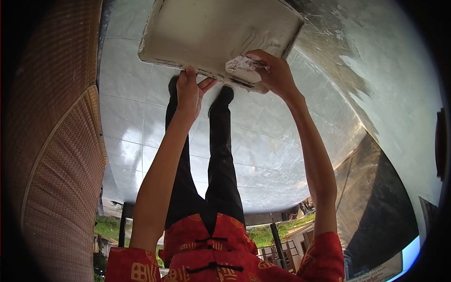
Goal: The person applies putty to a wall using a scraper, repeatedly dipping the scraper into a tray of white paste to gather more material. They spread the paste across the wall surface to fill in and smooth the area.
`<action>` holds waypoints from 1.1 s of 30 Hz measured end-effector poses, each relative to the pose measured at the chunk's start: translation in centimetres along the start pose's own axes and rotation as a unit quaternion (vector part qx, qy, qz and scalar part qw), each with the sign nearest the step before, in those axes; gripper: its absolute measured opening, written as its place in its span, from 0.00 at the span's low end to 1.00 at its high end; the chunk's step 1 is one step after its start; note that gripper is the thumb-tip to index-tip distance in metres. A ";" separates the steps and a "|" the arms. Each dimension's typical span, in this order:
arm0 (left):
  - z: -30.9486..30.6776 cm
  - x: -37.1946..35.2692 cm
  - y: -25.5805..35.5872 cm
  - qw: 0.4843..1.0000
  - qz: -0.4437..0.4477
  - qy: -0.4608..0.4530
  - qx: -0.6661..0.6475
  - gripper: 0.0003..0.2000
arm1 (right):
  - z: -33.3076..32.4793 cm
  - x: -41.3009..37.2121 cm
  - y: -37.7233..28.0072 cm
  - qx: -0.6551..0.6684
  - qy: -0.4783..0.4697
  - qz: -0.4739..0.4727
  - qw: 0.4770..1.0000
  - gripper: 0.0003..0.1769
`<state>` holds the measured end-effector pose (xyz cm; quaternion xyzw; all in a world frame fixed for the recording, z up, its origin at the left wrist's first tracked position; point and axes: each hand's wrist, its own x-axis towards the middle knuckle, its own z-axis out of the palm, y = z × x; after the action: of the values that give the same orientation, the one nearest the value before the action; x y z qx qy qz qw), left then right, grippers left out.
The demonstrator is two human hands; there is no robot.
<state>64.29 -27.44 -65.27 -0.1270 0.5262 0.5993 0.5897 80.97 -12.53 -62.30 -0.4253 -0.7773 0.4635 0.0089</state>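
Glossy grey tiled floor [272,136] stretched out beneath the action, with a brown woven panel [66,141] over to the tray's left and a patchy grey-white wall [376,51] to its right. And there was the centrepiece, a shallow, rectangular, off-white tray [206,33] with a crusted rim, out in front of the black shoes [228,94]! The left hand [188,91] was clamped on the tray's near edge, thumb up at the rim, other fingers extended along and below it. Over at the near right corner, the right hand [279,77] was closed on an irregular, white-smeared piece [242,68], right above the tray; whether that was a wad or a coated scraper, I couldn't tell. Dark thin lines marked the surface just beyond it.

How would it handle? The tray looked stiff and fairly light, but broad enough to tip if gripped at only one edge. Its crust looked brittle, liable to flake under a hard pinch, and any damp smear could have made it slippery. Best hold, by my reckoning: opposite sides, fingers well underneath. The smeared piece looked light and perhaps crumbly, one for a gentle, full-fingered grip.
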 end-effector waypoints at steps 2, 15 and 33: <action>0.0 0.1 0.0 1.000 -0.004 0.006 -0.005 0.24 | -0.5 0.2 0.6 0.046 -0.046 0.035 0.997 0.20; -0.9 -2.5 3.3 0.988 -0.092 -0.029 0.124 0.41 | -2.2 -8.4 -5.8 0.397 0.022 0.184 0.899 0.21; 6.0 -29.8 35.7 0.739 0.533 -0.007 0.412 0.26 | -17.3 -12.6 -45.7 0.575 0.121 -0.174 0.790 0.21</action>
<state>45.21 -30.98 -22.56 0.4336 0.6997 0.5411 0.1723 66.21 -18.16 -14.37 -0.2513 -0.4205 0.7604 0.4265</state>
